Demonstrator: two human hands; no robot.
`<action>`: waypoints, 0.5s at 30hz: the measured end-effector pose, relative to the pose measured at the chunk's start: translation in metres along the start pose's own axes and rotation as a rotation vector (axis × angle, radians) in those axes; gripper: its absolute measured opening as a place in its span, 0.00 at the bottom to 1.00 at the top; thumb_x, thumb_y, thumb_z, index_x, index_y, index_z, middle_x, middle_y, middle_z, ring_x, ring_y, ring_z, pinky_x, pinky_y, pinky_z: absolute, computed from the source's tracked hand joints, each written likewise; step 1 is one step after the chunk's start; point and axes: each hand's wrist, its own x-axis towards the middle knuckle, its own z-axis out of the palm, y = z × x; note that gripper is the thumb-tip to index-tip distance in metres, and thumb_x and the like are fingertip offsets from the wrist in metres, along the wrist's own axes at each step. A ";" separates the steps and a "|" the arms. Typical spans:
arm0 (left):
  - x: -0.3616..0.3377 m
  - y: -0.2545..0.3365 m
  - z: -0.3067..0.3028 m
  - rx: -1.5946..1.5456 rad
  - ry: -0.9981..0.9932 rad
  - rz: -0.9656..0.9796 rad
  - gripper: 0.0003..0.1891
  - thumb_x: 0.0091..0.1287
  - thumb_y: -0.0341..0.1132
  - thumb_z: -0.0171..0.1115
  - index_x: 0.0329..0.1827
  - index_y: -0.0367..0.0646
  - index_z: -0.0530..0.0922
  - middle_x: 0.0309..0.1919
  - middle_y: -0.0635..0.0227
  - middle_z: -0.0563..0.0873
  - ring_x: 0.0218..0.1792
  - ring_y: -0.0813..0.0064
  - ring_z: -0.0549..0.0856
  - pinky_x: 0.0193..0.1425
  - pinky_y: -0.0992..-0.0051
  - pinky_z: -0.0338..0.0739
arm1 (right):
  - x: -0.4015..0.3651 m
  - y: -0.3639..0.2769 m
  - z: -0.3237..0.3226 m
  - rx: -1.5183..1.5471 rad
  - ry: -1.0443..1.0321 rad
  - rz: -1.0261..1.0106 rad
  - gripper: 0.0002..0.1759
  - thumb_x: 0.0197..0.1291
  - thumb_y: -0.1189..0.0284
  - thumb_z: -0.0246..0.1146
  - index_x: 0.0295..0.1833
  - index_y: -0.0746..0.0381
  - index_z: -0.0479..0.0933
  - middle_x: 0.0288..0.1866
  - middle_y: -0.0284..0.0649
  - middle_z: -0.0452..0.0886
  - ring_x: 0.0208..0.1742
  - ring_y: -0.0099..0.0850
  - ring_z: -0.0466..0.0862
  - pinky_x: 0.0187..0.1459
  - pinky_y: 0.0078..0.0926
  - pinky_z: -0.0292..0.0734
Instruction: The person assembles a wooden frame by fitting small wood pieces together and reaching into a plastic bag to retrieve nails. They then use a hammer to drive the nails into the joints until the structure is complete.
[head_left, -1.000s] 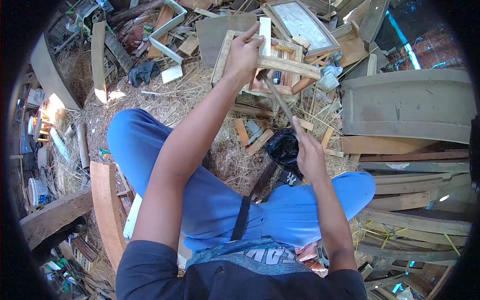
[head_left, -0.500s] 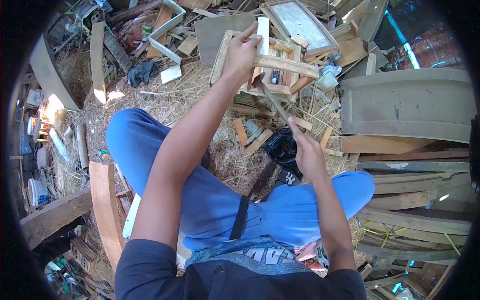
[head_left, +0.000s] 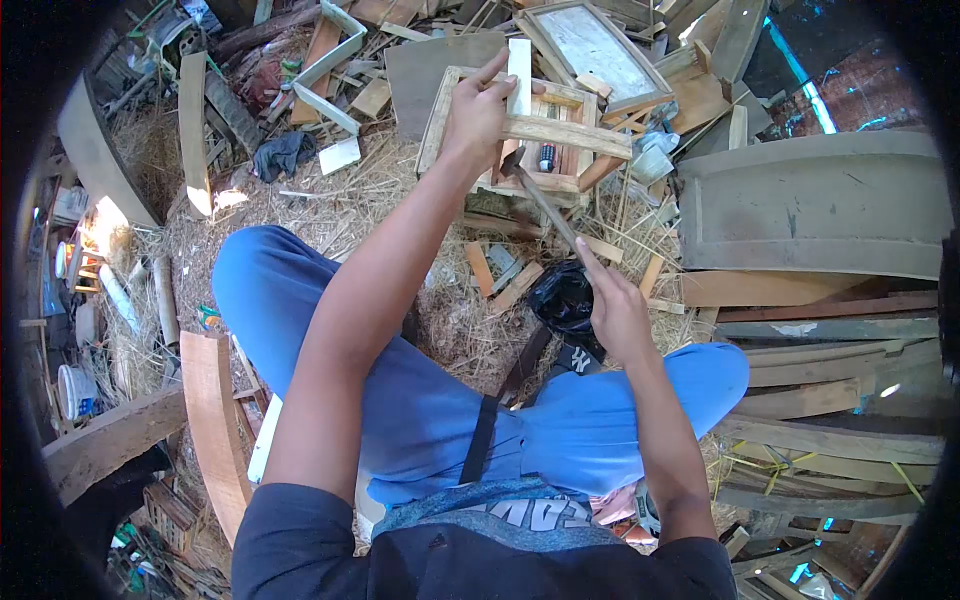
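Note:
My left hand [head_left: 475, 118] grips a small wooden frame [head_left: 570, 134] near its left end, the index finger stretched upward and the thumb side beside a white strip [head_left: 520, 75]. Closed around the handle end of a hammer [head_left: 550, 212] is my right hand [head_left: 618, 312], its index finger lying along the shaft. The dark hammer head overlaps the frame's lower left corner, just below my left hand. Under the frame is a shallow wooden box [head_left: 566, 165], in which a small dark cylindrical object [head_left: 547, 157] lies. My left palm hides part of the frame.
Several wood offcuts [head_left: 480, 268] and a black plastic bag [head_left: 562, 300] lie on the straw-covered ground between my legs. A framed panel [head_left: 600, 50] rests behind the box. Curved boards [head_left: 810, 205] are stacked at the right; a curved plank [head_left: 212, 420] stands at the left.
Both hands keep their grips on the frame and the hammer. The view has shifted very slightly; otherwise little differs.

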 end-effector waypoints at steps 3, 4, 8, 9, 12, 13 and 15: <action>-0.002 -0.003 -0.004 -0.015 0.017 -0.033 0.26 0.76 0.24 0.50 0.79 0.37 0.69 0.48 0.49 0.90 0.46 0.62 0.90 0.55 0.64 0.88 | -0.004 -0.002 0.004 0.090 0.086 -0.023 0.43 0.65 0.86 0.57 0.82 0.41 0.65 0.35 0.51 0.79 0.35 0.54 0.83 0.41 0.52 0.79; -0.001 -0.004 -0.006 -0.006 0.009 -0.024 0.26 0.76 0.24 0.50 0.78 0.38 0.69 0.48 0.48 0.90 0.46 0.62 0.90 0.55 0.64 0.88 | -0.003 -0.001 0.003 0.058 0.039 -0.022 0.43 0.65 0.87 0.57 0.82 0.41 0.65 0.35 0.51 0.79 0.35 0.54 0.83 0.41 0.52 0.79; 0.001 -0.006 -0.006 -0.037 -0.010 -0.030 0.26 0.76 0.23 0.50 0.78 0.37 0.69 0.48 0.49 0.90 0.46 0.63 0.90 0.54 0.65 0.89 | -0.005 -0.005 0.005 0.145 0.136 -0.031 0.42 0.66 0.86 0.57 0.82 0.41 0.64 0.36 0.51 0.80 0.36 0.54 0.83 0.42 0.52 0.79; 0.001 -0.007 -0.008 -0.038 -0.007 -0.032 0.26 0.76 0.23 0.50 0.78 0.37 0.69 0.48 0.49 0.90 0.46 0.63 0.90 0.54 0.65 0.89 | -0.004 -0.004 0.005 0.145 0.131 -0.031 0.42 0.66 0.86 0.57 0.82 0.41 0.64 0.36 0.51 0.80 0.36 0.54 0.83 0.42 0.52 0.79; 0.000 -0.007 -0.003 -0.001 -0.017 -0.015 0.26 0.76 0.23 0.50 0.78 0.37 0.69 0.47 0.49 0.90 0.47 0.64 0.90 0.54 0.65 0.89 | -0.003 -0.002 0.001 0.061 -0.007 0.027 0.42 0.66 0.86 0.57 0.82 0.41 0.65 0.36 0.51 0.80 0.37 0.55 0.83 0.42 0.51 0.79; 0.000 -0.004 -0.001 -0.013 -0.002 -0.012 0.26 0.76 0.23 0.50 0.78 0.36 0.69 0.47 0.48 0.90 0.47 0.64 0.90 0.54 0.65 0.89 | -0.002 -0.003 0.000 0.088 0.024 0.020 0.41 0.66 0.86 0.57 0.82 0.41 0.65 0.37 0.52 0.81 0.37 0.55 0.84 0.42 0.52 0.79; -0.004 -0.004 -0.003 -0.024 0.027 -0.021 0.26 0.77 0.23 0.50 0.78 0.36 0.68 0.46 0.48 0.90 0.47 0.64 0.90 0.54 0.65 0.89 | -0.004 -0.004 0.003 0.120 0.038 0.017 0.41 0.67 0.85 0.57 0.81 0.41 0.66 0.37 0.52 0.81 0.38 0.55 0.84 0.42 0.52 0.79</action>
